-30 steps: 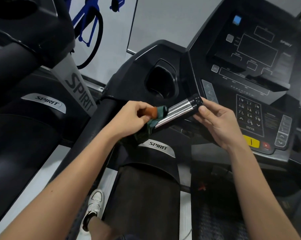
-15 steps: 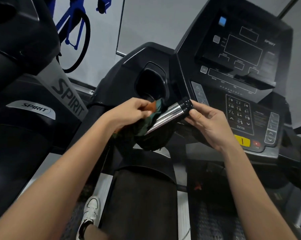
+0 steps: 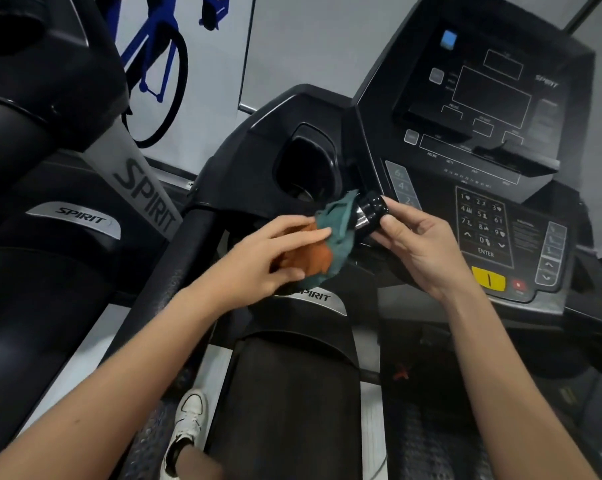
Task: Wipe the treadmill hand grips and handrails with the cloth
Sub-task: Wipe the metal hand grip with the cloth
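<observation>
Left fingers: the left hand's (image 3: pixel 268 258) fingers (image 3: pixel 313 233) are lying fairly straight over the cloth while the thumb is curling under it, so the hand is pinching the cloth against the bar it is covering.
Right fingers: the right hand (image 3: pixel 417 244) is pinching the hand grip's black end cap between thumb and fingertips (image 3: pixel 393 221), just left of the keypad (image 3: pixel 483 223).
Cloth: the teal and orange cloth (image 3: pixel 337 223) is wrapping the lower part of the hand grip, left of the keypad, with the orange part sitting under the left fingers and the teal part bunching up toward the cap.
Hand grip: the chrome hand grip (image 3: pixel 367 213) is showing only a short shiny band and its cap between cloth and right hand.
Axis: its long axis is running diagonally, the capped end pointing up and toward the keypad, the covered end dropping away to the left.
Surroundings: a cup holder (image 3: pixel 306 164) is sitting up and left of the keypad, and a yellow button (image 3: pixel 488 280) and a red button (image 3: pixel 518 285) are sitting below it.
Handrail: a black padded handrail (image 3: pixel 175 271) is sloping down far left of the keypad.
Room: a second treadmill (image 3: pixel 50 237) is standing farther left, in front of a blue bicycle graphic (image 3: pixel 161 64) on the wall.
Floor: a white shoe (image 3: pixel 188 420) is standing well below and left of the keypad.
</observation>
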Motion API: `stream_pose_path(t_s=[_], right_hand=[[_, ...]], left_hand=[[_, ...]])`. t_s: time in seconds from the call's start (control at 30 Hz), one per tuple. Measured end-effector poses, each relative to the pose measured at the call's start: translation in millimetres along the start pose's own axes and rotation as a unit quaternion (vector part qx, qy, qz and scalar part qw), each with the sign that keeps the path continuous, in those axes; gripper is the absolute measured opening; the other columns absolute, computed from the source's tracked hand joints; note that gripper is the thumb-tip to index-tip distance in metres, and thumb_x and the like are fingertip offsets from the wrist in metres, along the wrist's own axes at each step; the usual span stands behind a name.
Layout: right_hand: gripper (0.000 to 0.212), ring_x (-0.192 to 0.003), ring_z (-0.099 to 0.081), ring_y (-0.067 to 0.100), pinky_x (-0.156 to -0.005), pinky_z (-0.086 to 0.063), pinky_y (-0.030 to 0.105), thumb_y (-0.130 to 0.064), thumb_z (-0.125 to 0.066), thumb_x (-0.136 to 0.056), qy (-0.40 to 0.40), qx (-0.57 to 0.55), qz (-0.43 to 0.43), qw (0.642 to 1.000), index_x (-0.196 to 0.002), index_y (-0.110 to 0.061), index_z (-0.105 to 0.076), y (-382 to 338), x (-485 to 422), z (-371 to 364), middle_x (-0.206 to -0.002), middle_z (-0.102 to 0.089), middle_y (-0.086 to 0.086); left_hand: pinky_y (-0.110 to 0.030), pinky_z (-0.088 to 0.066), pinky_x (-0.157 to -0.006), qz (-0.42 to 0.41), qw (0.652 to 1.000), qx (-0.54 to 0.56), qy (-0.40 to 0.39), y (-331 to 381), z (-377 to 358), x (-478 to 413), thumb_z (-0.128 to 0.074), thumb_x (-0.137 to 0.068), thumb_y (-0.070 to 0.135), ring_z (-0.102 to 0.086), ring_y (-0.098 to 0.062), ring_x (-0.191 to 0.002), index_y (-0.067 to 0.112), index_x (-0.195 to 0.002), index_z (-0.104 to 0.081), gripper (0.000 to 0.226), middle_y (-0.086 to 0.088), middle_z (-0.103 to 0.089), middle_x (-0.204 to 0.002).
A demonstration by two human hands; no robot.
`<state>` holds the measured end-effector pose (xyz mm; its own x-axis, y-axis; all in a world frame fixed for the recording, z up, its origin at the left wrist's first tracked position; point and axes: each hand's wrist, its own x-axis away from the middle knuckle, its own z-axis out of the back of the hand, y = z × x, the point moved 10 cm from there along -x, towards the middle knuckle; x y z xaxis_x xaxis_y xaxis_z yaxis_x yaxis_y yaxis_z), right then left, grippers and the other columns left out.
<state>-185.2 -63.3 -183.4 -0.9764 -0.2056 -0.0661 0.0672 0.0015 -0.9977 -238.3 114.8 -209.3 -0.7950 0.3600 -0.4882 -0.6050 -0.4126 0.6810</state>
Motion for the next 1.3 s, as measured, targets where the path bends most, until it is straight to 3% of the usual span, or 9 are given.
stream_pose_path(t_s=[0.07,0.17,0.27,0.43,0.6,0.77,0.97,1.13,1.3], right_hand=[[0.082,-0.110,-0.062,0.021,-0.089,-0.053,0.030,-0.045,-0.087,-0.044,0.003,0.000,0.003,1.000,-0.114,-0.010,-0.062,-0.7,0.1,0.9,-0.113,-0.068,0.006],[0.083,-0.109,-0.063,0.020,-0.088,-0.053,0.029,-0.046,-0.088,-0.043,0.004,0.003,0.005,1.000,-0.114,-0.010,-0.063,-0.5,-0.2,0.9,-0.113,-0.068,0.006],[0.081,-0.108,-0.063,0.020,-0.085,-0.054,0.027,-0.046,-0.088,-0.044,0.007,-0.002,0.006,1.000,-0.112,-0.011,-0.064,0.3,-1.1,1.4,-0.113,-0.068,0.006],[0.049,-0.094,-0.068,0.013,-0.074,-0.054,0.021,-0.034,-0.075,-0.059,-0.023,0.003,0.019,1.000,-0.102,-0.013,-0.067,-5.0,0.8,-5.6,-0.098,-0.073,0.000],[0.076,-0.107,-0.064,0.020,-0.084,-0.054,0.026,-0.043,-0.089,-0.043,-0.004,-0.007,0.005,1.000,-0.108,-0.012,-0.065,-1.2,-1.3,-0.4,-0.107,-0.070,0.004],[0.077,-0.109,-0.063,0.021,-0.086,-0.054,0.028,-0.045,-0.089,-0.042,-0.003,-0.007,0.007,1.000,-0.108,-0.013,-0.067,0.1,-0.8,-0.2,-0.112,-0.068,0.006],[0.076,-0.101,-0.066,0.021,-0.080,-0.055,0.027,-0.046,-0.085,-0.050,-0.001,0.002,0.016,1.000,-0.112,-0.008,-0.063,-1.4,-0.1,-1.2,-0.108,-0.070,0.006],[0.084,-0.100,-0.066,0.017,-0.078,-0.054,0.023,-0.047,-0.088,-0.043,0.010,-0.009,0.010,1.000,-0.114,-0.008,-0.062,-0.7,0.2,-0.5,-0.106,-0.071,0.004],[0.083,-0.109,-0.063,0.020,-0.087,-0.054,0.028,-0.046,-0.088,-0.042,0.010,-0.009,0.008,1.000,-0.113,-0.011,-0.063,0.2,1.1,0.0,-0.111,-0.069,0.004]], left_hand=[[-0.022,-0.042,-0.098,-0.011,0.998,-0.025,0.060,-2.5,15.9,10.3,-0.066,-0.080,0.010,-0.051,-0.007,-0.112,0.028,-0.117,-0.062,0.041,0.014,-0.052,-0.119],[-0.029,-0.044,-0.087,-0.038,0.992,-0.071,0.095,5.1,19.6,11.0,-0.052,-0.081,0.024,-0.054,-0.013,-0.095,0.030,-0.103,-0.060,0.024,0.014,-0.052,-0.106],[-0.025,-0.039,-0.094,-0.078,0.984,-0.122,0.108,26.0,5.7,-5.9,-0.056,-0.081,0.023,-0.053,-0.024,-0.098,0.021,-0.114,-0.062,0.033,0.005,-0.053,-0.114],[-0.035,-0.045,-0.095,-0.082,0.973,-0.187,0.110,46.4,-17.5,-26.8,-0.060,-0.083,0.016,-0.046,-0.029,-0.108,0.019,-0.128,-0.054,0.046,-0.004,-0.050,-0.128],[-0.031,-0.051,-0.080,-0.073,0.975,-0.165,0.132,24.3,1.6,6.3,-0.052,-0.084,0.019,-0.050,-0.018,-0.099,0.022,-0.110,-0.062,0.028,0.007,-0.051,-0.114],[-0.027,-0.047,-0.077,-0.046,0.965,-0.179,0.184,17.3,14.2,25.4,-0.049,-0.080,0.012,-0.051,-0.015,-0.091,0.016,-0.098,-0.069,0.027,0.007,-0.057,-0.104],[-0.030,-0.048,-0.087,-0.089,0.950,-0.238,0.180,57.7,-11.2,-19.3,-0.056,-0.083,0.019,-0.052,-0.028,-0.098,0.016,-0.115,-0.066,0.034,-0.008,-0.063,-0.114],[-0.026,-0.040,-0.097,-0.073,0.966,-0.170,0.181,39.9,-6.0,-11.6,-0.060,-0.083,0.017,-0.050,-0.024,-0.104,0.014,-0.118,-0.063,0.036,-0.008,-0.060,-0.118],[-0.019,-0.046,-0.084,0.042,0.980,-0.002,0.193,-5.0,21.8,11.2,-0.063,-0.080,0.018,-0.058,-0.008,-0.091,0.010,-0.099,-0.069,0.021,0.008,-0.062,-0.097]])
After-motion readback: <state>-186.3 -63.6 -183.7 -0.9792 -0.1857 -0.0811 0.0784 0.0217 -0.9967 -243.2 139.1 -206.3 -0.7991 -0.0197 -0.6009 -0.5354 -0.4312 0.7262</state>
